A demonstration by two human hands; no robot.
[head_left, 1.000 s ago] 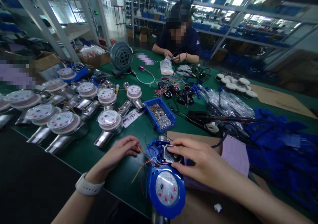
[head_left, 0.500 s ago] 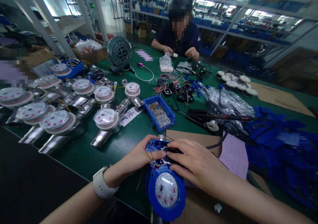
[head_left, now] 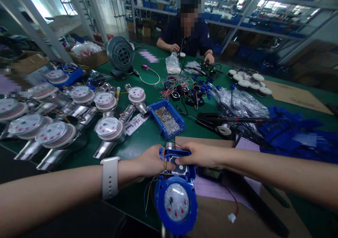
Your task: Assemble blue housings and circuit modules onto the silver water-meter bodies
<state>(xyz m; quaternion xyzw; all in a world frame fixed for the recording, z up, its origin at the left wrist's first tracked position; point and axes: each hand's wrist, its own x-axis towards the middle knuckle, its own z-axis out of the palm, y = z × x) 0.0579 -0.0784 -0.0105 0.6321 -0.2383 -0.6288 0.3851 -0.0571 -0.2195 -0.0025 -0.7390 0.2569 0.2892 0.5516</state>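
A water meter with a blue housing and a round dial stands close to me at the table's front edge. My left hand wraps the left side of its upper compartment, the thumb pressing on a black part with a white edge inside. From the right, my right hand grips the compartment wall, its thumb also on that black part. Thin coloured wires hang out on the left. Just right of the housing lies a small display module, with a red lead ending in a white connector.
Several silver meters fill the left side. A blue bin of screws stands ahead, with tangled wire assemblies behind it. A black cable tool, plastic bags and blue material lie right. A co-worker sits opposite.
My right hand has shifted from lying over the compartment to its right wall, uncovering the black part and the display module. The wires hang further left. The co-worker's hands have moved.
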